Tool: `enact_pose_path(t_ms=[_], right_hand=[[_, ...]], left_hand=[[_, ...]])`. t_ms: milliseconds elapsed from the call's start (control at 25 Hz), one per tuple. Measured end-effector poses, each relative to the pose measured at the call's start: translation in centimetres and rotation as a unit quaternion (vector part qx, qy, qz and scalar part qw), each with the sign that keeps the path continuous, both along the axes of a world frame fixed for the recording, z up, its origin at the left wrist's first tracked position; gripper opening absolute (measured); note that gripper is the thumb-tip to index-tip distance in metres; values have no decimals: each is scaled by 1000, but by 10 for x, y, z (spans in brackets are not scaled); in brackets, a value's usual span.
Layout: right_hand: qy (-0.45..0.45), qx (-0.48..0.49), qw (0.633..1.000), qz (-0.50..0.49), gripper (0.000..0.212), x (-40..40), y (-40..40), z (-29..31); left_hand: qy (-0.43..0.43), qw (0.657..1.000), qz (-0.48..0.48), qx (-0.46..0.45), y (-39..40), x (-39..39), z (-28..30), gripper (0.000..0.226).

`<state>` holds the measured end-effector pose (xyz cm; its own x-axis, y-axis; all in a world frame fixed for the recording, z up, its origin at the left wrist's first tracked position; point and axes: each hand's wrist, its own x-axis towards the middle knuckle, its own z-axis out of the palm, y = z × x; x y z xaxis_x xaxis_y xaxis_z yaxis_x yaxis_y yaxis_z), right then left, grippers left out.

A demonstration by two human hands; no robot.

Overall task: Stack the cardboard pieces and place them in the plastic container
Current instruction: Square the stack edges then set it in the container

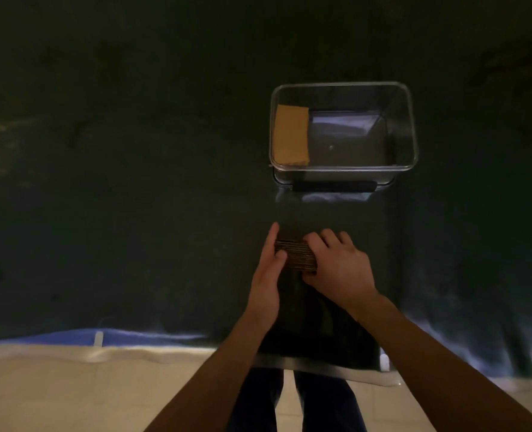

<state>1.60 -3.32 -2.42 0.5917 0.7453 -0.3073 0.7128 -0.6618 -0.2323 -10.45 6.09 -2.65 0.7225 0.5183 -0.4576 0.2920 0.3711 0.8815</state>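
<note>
Both forearms reach forward over the dark desk [133, 213]. Beyond the hands, the plastic container [411, 126] sits open, ready for loading, one cardboard piece [291, 134] inside. Left hand [266, 275] and right hand [339, 269] press inward, squaring the cardboard stack [296, 255] between them.

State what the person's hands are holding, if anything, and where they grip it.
Both hands hold the cardboard stack on edge: left hand against its left end, right hand over its right end.
</note>
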Motion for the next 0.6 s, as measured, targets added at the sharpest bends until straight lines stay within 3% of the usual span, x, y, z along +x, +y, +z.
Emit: enact_pose_path(t_ms=[80,160,240,280,320,400,520,600], right_hand=[[-4,1,1000,11,54,2,1,-1],[-9,3,1000,17,54,3,2,-1],[-15,5,1000,20,54,2,0,-1],[-17,13,1000,21,54,1,0,-1],[-18,18,999,21,53,0,-1,1],[-9,29,999,16,56,0,-1,4],[52,74,995,-51,76,2,-14,1],[144,161,967,-136,93,0,-35,-1]], left_hand=[[13,996,-83,42,11,-8,-5,74],[64,965,-161,198,27,-9,-6,82],[65,874,-221,427,32,1,-5,77],[65,823,-269,497,32,9,-4,73],[86,782,-313,532,31,16,1,69],[143,740,-356,553,36,26,5,64],[158,723,-367,563,39,28,5,60],[144,722,-362,572,38,27,2,59]])
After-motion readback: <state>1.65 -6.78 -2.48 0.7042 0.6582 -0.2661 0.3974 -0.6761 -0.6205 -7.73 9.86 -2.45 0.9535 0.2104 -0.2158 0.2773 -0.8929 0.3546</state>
